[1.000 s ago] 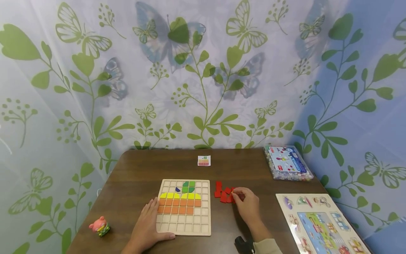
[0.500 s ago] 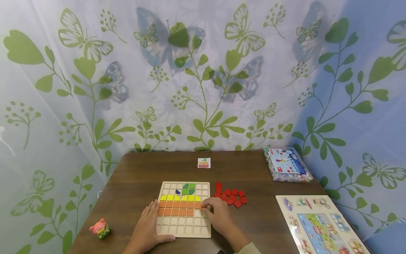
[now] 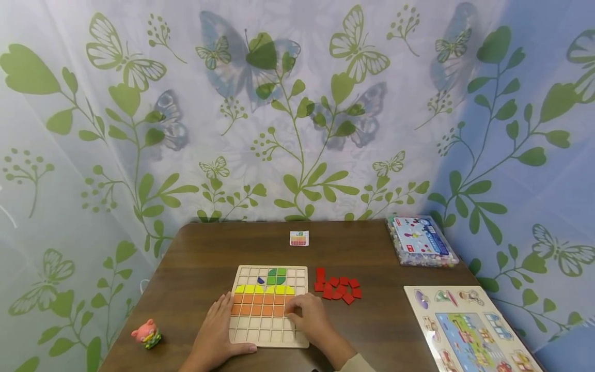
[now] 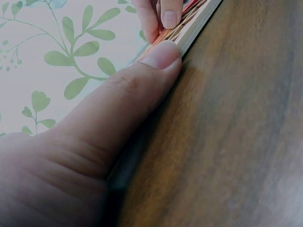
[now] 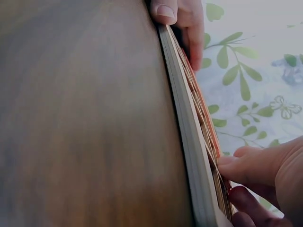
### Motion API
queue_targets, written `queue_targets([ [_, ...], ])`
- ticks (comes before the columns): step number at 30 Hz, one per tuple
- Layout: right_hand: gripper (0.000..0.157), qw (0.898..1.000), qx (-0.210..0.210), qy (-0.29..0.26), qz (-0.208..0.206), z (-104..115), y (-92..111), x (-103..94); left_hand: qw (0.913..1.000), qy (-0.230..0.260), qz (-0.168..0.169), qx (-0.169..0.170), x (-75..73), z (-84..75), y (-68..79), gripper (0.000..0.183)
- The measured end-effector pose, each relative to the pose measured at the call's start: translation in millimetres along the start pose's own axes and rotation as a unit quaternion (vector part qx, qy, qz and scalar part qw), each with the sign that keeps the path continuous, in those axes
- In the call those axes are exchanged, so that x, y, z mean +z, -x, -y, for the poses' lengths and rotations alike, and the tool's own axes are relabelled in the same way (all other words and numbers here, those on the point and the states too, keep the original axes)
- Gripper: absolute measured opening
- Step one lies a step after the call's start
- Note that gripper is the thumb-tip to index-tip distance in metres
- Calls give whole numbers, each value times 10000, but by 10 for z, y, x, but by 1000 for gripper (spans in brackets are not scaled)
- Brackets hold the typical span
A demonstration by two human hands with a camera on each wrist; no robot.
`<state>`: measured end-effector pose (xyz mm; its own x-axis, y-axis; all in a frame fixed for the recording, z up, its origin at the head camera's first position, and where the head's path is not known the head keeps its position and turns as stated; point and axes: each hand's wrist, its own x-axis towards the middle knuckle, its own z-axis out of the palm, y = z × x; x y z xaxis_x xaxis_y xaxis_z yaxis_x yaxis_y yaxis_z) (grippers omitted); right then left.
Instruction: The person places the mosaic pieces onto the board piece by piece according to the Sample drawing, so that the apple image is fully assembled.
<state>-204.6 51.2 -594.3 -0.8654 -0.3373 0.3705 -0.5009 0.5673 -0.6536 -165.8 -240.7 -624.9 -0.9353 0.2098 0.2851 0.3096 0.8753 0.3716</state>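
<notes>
A wooden grid board (image 3: 255,337) lies on the table, bearing orange tiles (image 3: 257,310), a row of yellow ones (image 3: 249,289), a green group (image 3: 271,273) and a small blue piece (image 3: 261,281). My left hand (image 3: 215,328) lies along its left side, fingers extended, the thumb (image 4: 113,101) at the front edge. Over the right end of the lower orange row, my right hand (image 3: 312,319) pinches a small tile mostly hidden by the fingers. A hint of red shows by the fingertips in the right wrist view. Loose red tiles (image 3: 341,291) lie right of the board.
A small pattern card (image 3: 299,238) lies behind the board. At the back right stands a clear box of beads (image 3: 420,241). A picture puzzle board (image 3: 469,325) lies at the right, and a pink toy figure (image 3: 147,333) stands at the left.
My right hand has moved left from the red tiles to the board, then a little further in over the lower orange row. My left hand has stayed at the board's left side.
</notes>
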Motion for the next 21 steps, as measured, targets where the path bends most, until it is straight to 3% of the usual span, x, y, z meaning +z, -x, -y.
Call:
queue_targets([
  [6, 23, 9997, 143, -137, -152, 13, 2, 11, 10000, -17, -66, 49, -21, -28, -2, 145],
  [14, 20, 9965, 287, -718, -320, -24, 40, -26, 9998, 4, 126, -130, -15, -10, -23, 148],
  [18, 16, 9921, 260, -830, -900, -95, 10, -97, 9996, 14, 215, -172, -15, -6, -16, 149],
  [21, 15, 9888, 313, -428, -1396, -178, -69, -205, 9997, 4, 210, -141, -25, -14, -14, 148],
])
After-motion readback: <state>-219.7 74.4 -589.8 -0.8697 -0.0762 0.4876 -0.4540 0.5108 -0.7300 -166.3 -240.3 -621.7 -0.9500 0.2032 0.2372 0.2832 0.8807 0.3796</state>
